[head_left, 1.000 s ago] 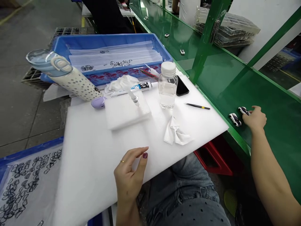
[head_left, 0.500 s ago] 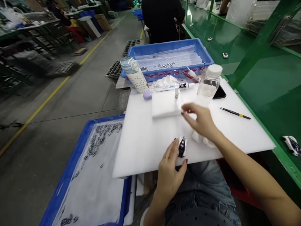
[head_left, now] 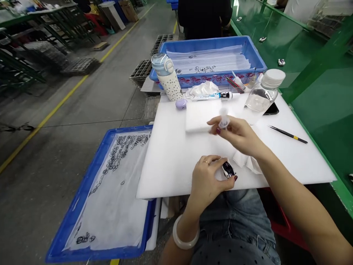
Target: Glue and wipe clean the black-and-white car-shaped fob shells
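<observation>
A small black-and-white toy car body (head_left: 228,169) is gripped between the thumb and fingers of my left hand (head_left: 209,176), low over the front of the white foam board (head_left: 171,165). Between the fingers of my right hand (head_left: 237,133) is a small clear vial (head_left: 224,119), held above the board. Behind that hand lies a white foam block (head_left: 200,115). Crumpled white tissue (head_left: 245,161) rests to the right of the toy car. Black tweezers (head_left: 288,134) lie at the board's right side.
A dotted bottle (head_left: 170,82), purple case (head_left: 181,104), marker tube (head_left: 217,96) and clear jar (head_left: 260,97) line the back. Blue trays stand behind (head_left: 190,46) and at left (head_left: 74,206). A green conveyor table (head_left: 306,66) runs along the right. Someone in black sits ahead.
My right hand has picked up the clear vial from the foam block. My left hand has closed on the toy car, now turned and further right. The view has shifted slightly.
</observation>
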`<state>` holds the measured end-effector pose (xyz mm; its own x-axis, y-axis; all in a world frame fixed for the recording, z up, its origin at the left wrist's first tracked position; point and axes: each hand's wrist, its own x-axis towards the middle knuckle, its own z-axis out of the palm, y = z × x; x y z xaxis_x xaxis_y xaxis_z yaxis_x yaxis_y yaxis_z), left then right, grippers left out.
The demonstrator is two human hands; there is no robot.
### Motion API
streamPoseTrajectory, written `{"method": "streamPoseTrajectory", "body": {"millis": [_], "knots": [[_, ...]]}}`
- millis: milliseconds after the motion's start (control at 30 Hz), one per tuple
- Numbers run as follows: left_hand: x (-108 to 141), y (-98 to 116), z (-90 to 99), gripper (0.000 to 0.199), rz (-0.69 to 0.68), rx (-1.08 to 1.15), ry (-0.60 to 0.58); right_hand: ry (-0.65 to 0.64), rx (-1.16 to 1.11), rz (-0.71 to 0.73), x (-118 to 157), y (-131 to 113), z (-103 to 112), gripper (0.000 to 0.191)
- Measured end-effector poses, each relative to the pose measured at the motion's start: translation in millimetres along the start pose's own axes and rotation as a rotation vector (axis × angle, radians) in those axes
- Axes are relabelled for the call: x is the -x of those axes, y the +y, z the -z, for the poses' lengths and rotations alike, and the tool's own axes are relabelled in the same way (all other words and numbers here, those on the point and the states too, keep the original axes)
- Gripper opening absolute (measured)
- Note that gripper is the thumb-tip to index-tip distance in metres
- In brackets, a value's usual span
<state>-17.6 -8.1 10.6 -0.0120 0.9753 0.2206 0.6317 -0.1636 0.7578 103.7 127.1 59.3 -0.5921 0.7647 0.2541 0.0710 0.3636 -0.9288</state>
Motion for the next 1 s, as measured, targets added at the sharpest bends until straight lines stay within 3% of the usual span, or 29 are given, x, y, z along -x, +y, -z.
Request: {"method": "streamPoseTrajectory", "body": {"millis": [67,167,233,333,467,633,833,1000], "knots": [[-2,3,-4.2,0.040,0.052,0.026,0.048,0.027,-0.099,-0.093,15,10,-8,0.021],[-5,3,-7.5,0.036,0.072,0.067,0.095,-0.047,-0.208,-0.256,30,14,-14,0.024],[-5,1,-7.8,0.036,0.068,0.085,0.105,-0.055,-0.356,-0.195,39,3,-15,0.032],[-5,0,-7.4,0.033,0.072,0.095,0.109,0.035,-0.602,-0.020,54,-18,-14,0.053],[-5,0,-7.2,0.029,0.075,0.094,0.124,0.070,-0.763,0.022,69,-24,-21,0.068],[-6,0,-8.2,0.029,0.042,0.087,0.142,0.130,-0.812,0.029,70,-14,-29,0.064],[-5,0,-7.9,0.027,0.062,0.071,0.135,0.160,-0.770,-0.075,68,-21,-31,0.068],[-5,2,-5.7,0.024,0.084,0.076,0.098,0.198,-0.787,-0.072,70,-24,-33,0.075]]}}
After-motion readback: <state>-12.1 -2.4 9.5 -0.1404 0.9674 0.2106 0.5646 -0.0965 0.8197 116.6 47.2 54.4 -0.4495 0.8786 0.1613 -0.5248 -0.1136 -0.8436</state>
